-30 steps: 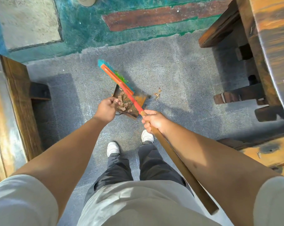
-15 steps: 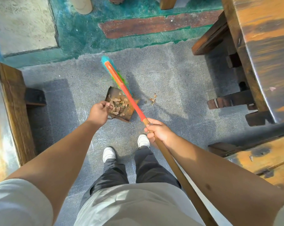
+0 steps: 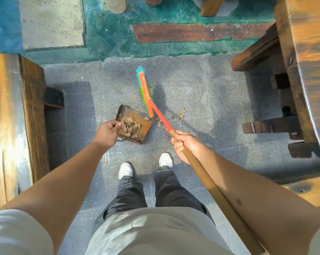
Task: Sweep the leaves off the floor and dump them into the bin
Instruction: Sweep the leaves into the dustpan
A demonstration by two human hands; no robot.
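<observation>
A rusty metal dustpan [image 3: 135, 116] sits on the grey floor in front of my feet, holding a heap of dry brown leaves [image 3: 128, 126]. My left hand [image 3: 107, 132] grips its handle at the near left side. My right hand [image 3: 187, 145] is curled round the wooden handle of a broom [image 3: 159, 115] with an orange head and blue-green bristles. The broom head lies just right of the dustpan's mouth. A few loose leaves [image 3: 181, 115] lie on the floor to the right of the broom. No bin is in view.
A wooden bench [image 3: 14, 126] runs along the left. A heavy wooden table [image 3: 306, 70] with dark legs and a bench stands on the right. Painted green and blue floor [image 3: 109, 37] lies ahead, with a pale post base and wooden legs at the top edge.
The broom head has swung right, off the dustpan onto the floor beside it. My right hand has moved right with the handle. My left hand stays on the dustpan.
</observation>
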